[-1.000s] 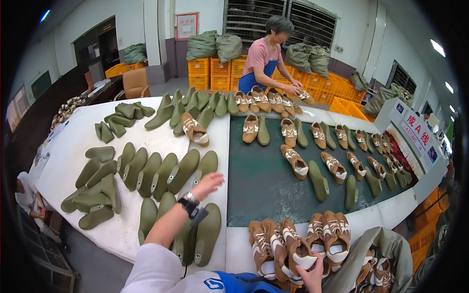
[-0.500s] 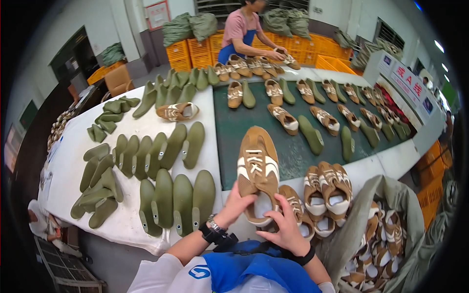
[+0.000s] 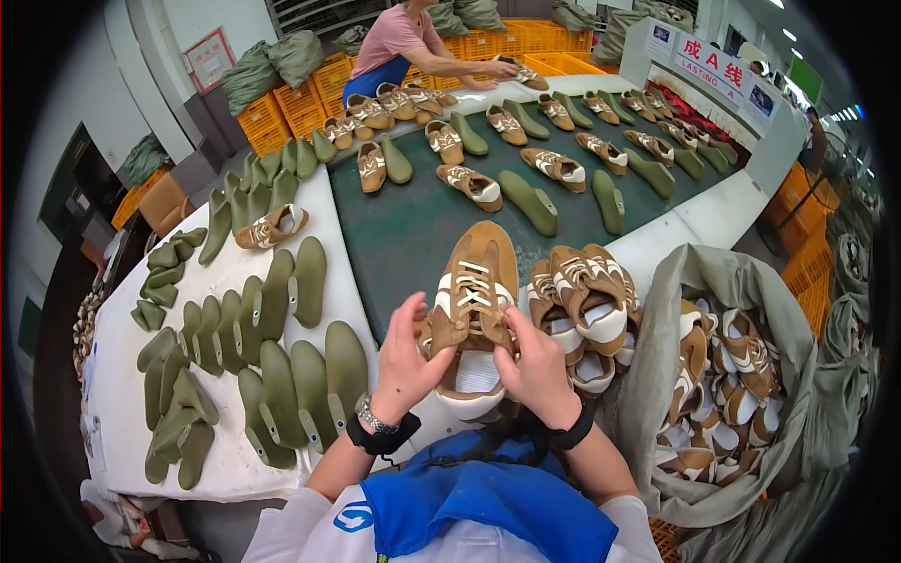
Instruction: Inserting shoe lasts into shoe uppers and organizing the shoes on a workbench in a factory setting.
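Observation:
A brown sneaker (image 3: 479, 253) with white stripes and laces is held in front of me, its toe pointing away and its opening toward me. My left hand (image 3: 405, 361) grips the left side of the collar, thumb near the opening. On the other side my right hand (image 3: 540, 364) pinches the collar near the lace ends. A pale insole shows inside the shoe. Just right of my right hand, several matching sneakers (image 3: 601, 324) are piled at the table edge. Olive-green shoe lasts (image 3: 347, 375) stand in rows to the left of my left hand.
A grey-green sack (image 3: 648, 432) full of sneakers stands open at my right. Beyond, a green conveyor belt (image 3: 394, 253) carries pairs of sneakers and lasts. A co-worker in a pink shirt (image 3: 394, 42) handles shoes at the far side, before orange crates (image 3: 333, 80).
My view has turned to the right. Both hands have shifted from the heel end to the sides of the sneaker's collar, and its opening shows wider.

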Demonstrator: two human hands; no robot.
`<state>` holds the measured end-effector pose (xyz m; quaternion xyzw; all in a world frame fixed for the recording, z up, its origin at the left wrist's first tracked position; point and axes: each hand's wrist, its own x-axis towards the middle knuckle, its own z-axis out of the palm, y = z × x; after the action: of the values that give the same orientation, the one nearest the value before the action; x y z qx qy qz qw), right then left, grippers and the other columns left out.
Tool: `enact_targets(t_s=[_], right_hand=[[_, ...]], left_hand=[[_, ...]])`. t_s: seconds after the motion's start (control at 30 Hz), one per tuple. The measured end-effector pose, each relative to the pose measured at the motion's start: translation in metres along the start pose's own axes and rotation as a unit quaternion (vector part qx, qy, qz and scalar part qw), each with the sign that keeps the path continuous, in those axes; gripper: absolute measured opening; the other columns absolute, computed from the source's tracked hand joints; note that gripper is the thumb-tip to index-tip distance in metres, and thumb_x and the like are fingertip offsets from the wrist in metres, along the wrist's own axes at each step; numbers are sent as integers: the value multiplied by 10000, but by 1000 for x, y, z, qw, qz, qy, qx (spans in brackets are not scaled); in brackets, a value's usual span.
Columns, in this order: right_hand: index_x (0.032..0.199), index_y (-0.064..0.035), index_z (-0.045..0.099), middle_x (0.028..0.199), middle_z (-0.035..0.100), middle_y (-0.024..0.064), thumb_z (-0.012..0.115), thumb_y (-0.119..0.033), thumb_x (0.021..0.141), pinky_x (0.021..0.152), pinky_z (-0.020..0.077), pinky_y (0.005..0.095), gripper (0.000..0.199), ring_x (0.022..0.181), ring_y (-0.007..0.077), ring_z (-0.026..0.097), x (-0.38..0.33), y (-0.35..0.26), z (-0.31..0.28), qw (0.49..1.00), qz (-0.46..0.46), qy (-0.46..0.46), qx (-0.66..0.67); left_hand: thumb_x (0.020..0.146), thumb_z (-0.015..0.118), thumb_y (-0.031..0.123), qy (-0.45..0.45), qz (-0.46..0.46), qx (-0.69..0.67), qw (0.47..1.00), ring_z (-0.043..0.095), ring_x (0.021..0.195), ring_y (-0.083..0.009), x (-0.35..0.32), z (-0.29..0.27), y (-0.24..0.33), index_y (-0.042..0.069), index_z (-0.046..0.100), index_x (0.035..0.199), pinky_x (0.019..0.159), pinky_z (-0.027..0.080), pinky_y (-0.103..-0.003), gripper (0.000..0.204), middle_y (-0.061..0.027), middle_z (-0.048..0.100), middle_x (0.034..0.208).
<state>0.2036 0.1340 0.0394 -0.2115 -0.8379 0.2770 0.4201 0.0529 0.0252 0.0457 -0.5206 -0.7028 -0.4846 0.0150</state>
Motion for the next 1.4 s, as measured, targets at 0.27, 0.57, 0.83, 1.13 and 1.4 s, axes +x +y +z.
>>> enact_targets(t_s=[0.27, 0.57, 0.83, 1.13, 1.4], right_hand=[[1247, -66, 437, 799, 625, 169, 581, -20, 719, 572, 501, 376, 549, 638, 293, 624, 8, -10, -15, 996, 60, -28, 55], [1214, -103, 501, 935, 631, 143, 563, -109, 769, 628, 526, 362, 450, 761, 278, 638, -3, -14, -13, 996, -16, -72, -45], [1116, -117, 566, 901, 608, 108, 546, -103, 795, 585, 518, 363, 322, 714, 299, 624, -25, -8, -14, 1000, -27, -1, -7], [1020, -82, 627, 924, 635, 151, 532, -32, 712, 693, 517, 374, 326, 803, 329, 621, -21, -27, -15, 999, 27, -12, 41], [1125, -97, 596, 1040, 615, 170, 518, 8, 702, 794, 491, 406, 442, 919, 329, 602, -13, -34, -21, 999, 25, -24, 21]], left_hand=[[742, 632, 26, -15, -35, -22, 999, 600, 752, -256, 7, -8, 8, -2, 614, 941, 679, 492, -323, 202, -102, 616, 826], [653, 578, -38, -90, 149, 62, 983, 486, 1019, -387, 5, 16, 21, -3, 587, 871, 908, 398, -433, 221, -196, 500, 1102], [744, 407, -143, -85, 135, -85, 983, 513, 1044, -352, -9, 20, 40, -51, 569, 950, 902, 421, -368, 277, -212, 489, 1152], [743, 480, -89, -134, 123, -158, 971, 535, 993, -282, -8, 10, 27, -7, 530, 679, 865, 424, -335, 116, -138, 568, 1064], [804, 533, -31, -7, 13, -129, 992, 543, 995, -322, -8, -18, 57, 6, 609, 938, 854, 434, -364, 158, -165, 581, 1025]])
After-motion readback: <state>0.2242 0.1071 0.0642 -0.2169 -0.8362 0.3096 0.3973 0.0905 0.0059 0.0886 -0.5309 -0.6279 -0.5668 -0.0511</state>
